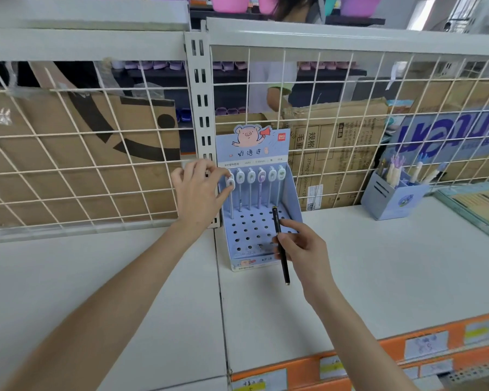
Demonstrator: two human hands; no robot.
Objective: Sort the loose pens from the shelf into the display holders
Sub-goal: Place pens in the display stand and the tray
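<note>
One head-worn view looks forward and down, close over the shelf [378, 263].

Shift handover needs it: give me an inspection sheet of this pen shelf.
Surface: white shelf, bare around the holders.
Job's things: blue pig display holder with six pens in its back row; black pen; second pen holder, partly filled.
Clutter: nothing seen.
Grippers: left hand pinches the leftmost pen cap; right hand holds the black pen.
Cables: nothing seen.
Surroundings: wire grid, cardboard boxes behind.
</note>
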